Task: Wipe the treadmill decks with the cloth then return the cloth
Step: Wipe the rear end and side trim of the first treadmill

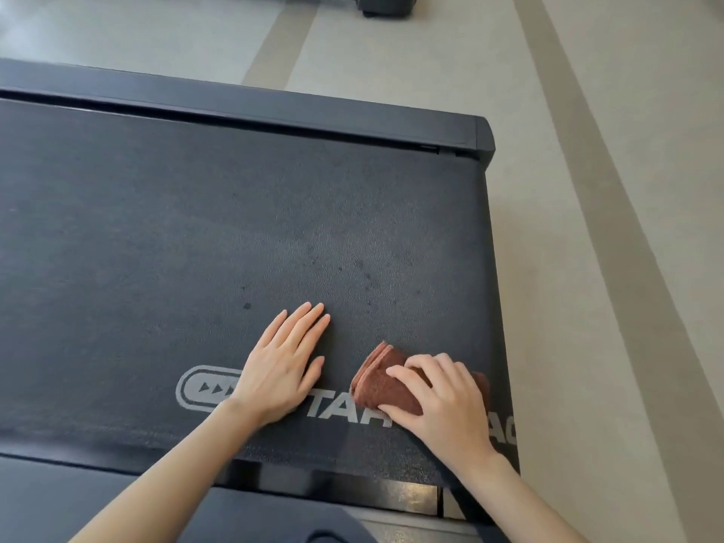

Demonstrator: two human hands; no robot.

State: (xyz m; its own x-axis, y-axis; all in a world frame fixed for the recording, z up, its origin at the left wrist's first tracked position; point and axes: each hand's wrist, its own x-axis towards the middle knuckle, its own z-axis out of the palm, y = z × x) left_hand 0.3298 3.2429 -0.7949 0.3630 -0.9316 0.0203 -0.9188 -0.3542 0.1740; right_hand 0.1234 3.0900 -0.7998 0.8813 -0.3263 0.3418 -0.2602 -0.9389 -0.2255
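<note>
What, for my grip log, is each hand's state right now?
Left hand: open, flat on the treadmill belt.
Right hand: fingers curled round the brown cloth, holding it on the belt.

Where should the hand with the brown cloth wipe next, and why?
Probably push the cloth forward over the dark spots just beyond it. The right hand grips it near the right end of the deck, the spots look unwiped, and the left hand rests flat beside it.
</note>
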